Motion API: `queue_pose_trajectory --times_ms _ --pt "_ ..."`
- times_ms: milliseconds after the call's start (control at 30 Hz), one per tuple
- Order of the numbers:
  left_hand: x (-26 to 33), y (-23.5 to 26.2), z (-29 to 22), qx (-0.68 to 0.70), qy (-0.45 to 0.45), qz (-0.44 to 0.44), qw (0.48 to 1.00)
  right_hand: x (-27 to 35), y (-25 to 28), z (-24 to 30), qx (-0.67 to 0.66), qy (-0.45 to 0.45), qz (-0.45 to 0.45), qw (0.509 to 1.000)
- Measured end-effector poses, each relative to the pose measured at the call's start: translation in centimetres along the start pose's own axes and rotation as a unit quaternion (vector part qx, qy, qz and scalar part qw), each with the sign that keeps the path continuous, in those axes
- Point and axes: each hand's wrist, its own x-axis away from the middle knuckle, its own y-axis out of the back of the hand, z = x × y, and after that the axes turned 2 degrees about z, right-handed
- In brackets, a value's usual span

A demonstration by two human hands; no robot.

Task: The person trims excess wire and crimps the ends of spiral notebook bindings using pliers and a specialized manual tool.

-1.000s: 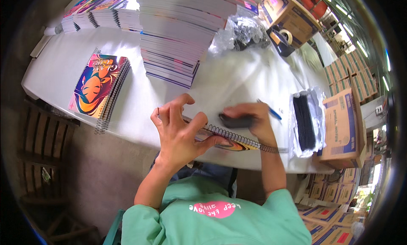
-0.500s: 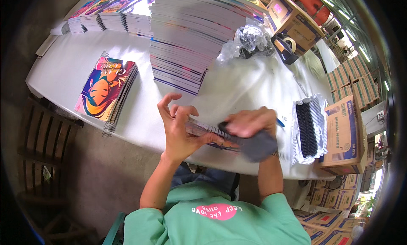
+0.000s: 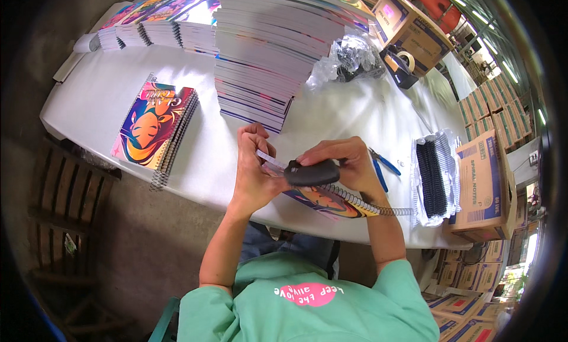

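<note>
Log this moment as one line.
left hand: gripping notebook | right hand: holding black object near spiral coil | blue-handled pliers: on table

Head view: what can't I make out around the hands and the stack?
All in the head view:
Left end of the notebook: partly hidden by the left hand and black tool.
Underside of the black tool: faces away, so any contact with the notebook can't be judged.
Top of the stack: partly cut off by the upper edge.
Contents of the bag: obscured by creased, shiny plastic.
</note>
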Motion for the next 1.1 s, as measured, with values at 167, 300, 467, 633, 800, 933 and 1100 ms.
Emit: queue_pose_trajectory --times_ms 167,300,467,633,800,933,1100 --pt "0.4 0.0 -0.3 -0.001 0.023 0.035 0.999 0.0 -0.8 -0.6 0.053 -0.046 0.016 0.997" --pt "0.5 0.2 -0.3 -0.014 0.017 0.043 0.999 -0.8 -0.5 -1.8 -0.07 0.097 -0.003 0.993" --pt "0.0 -0.1 -0.6 -0.014 0.016 0.025 0.999 -1.0 -0.2 -2.0 -0.089 -0.005 -0.045 0.995" --pt "0.3 0.2 0.0 0.001 0.0 0.014 1.0 -2.5 -0.2 -1.0 0.074 -0.006 0.039 0.996" --pt "0.1 -0.2 0.2 0.025 -0.014 0.034 0.999 -1.8 -0.5 -0.9 -0.125 0.092 0.004 0.988" --pt "0.3 -0.3 0.3 0.035 0.007 0.037 0.999 -1.5 -0.7 -1.6 -0.224 0.124 -0.029 0.966" --pt "-0.2 -0.6 -0.1 0.073 0.025 0.039 0.996 -2.0 -1.0 -0.8 -0.058 0.034 -0.014 0.998"
